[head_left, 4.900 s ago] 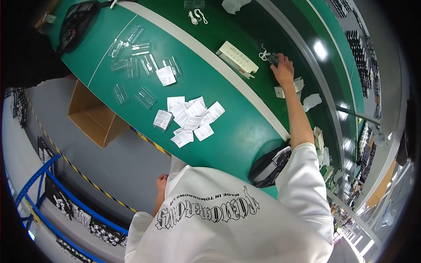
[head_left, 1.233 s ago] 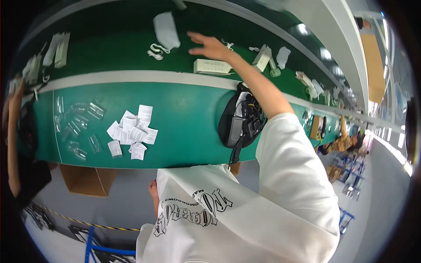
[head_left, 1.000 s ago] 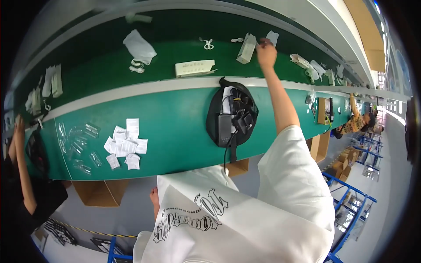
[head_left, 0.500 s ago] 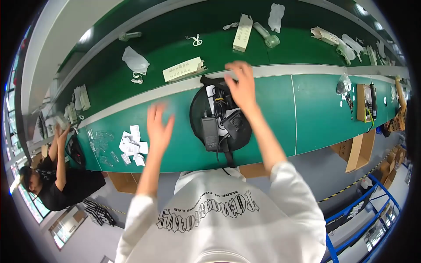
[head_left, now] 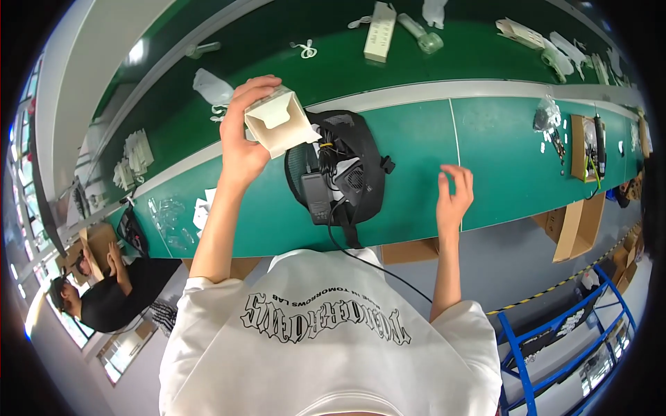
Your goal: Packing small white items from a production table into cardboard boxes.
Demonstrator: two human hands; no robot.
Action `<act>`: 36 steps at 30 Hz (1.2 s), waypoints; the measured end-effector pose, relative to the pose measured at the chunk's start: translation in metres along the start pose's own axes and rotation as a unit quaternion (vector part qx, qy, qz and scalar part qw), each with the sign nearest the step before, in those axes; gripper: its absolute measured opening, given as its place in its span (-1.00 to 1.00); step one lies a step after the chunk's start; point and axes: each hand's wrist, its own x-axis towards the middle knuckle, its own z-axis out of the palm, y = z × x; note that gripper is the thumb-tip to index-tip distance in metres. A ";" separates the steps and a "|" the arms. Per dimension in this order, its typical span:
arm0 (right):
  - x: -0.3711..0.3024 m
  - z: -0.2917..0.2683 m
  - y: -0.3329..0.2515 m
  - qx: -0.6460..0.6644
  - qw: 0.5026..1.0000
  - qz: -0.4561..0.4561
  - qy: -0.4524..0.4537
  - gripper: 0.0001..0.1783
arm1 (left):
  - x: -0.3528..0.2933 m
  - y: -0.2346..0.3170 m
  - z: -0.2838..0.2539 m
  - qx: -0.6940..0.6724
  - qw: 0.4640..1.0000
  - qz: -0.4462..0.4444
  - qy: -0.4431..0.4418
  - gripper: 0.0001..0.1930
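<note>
Above black bag [head_left: 336, 173], open empty carton [head_left: 281, 123] in left hand [head_left: 244, 142]

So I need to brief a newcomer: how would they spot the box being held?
Find the long green workbench, then the round black pouch of cables at its near edge. Just left of it, the left hand lifts a small cream cardboard box, the only box held open in the air.
</note>
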 end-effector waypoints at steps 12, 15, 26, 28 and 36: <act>0.252 0.215 -0.054 -0.189 0.975 0.104 0.053 -0.14 | -0.085 0.046 0.013 -0.066 0.959 -0.261 0.091 -0.39; 0.262 0.179 -0.041 -0.077 0.987 0.140 -0.013 -0.32 | -0.112 0.047 0.006 -0.087 0.944 -0.303 0.101 -0.41; 0.100 0.073 -0.154 0.395 0.904 -0.148 -0.066 -0.41 | -0.081 0.012 -0.007 -0.063 0.948 -0.283 0.132 -0.39; 0.097 0.075 -0.146 0.371 0.918 -0.096 -0.102 -0.39 | -0.067 0.004 -0.004 -0.089 0.944 -0.285 0.140 -0.38; 0.156 0.110 -0.036 0.174 0.975 0.135 -0.032 -0.37 | 0.040 -0.110 0.067 -0.265 0.865 -0.358 0.231 -0.28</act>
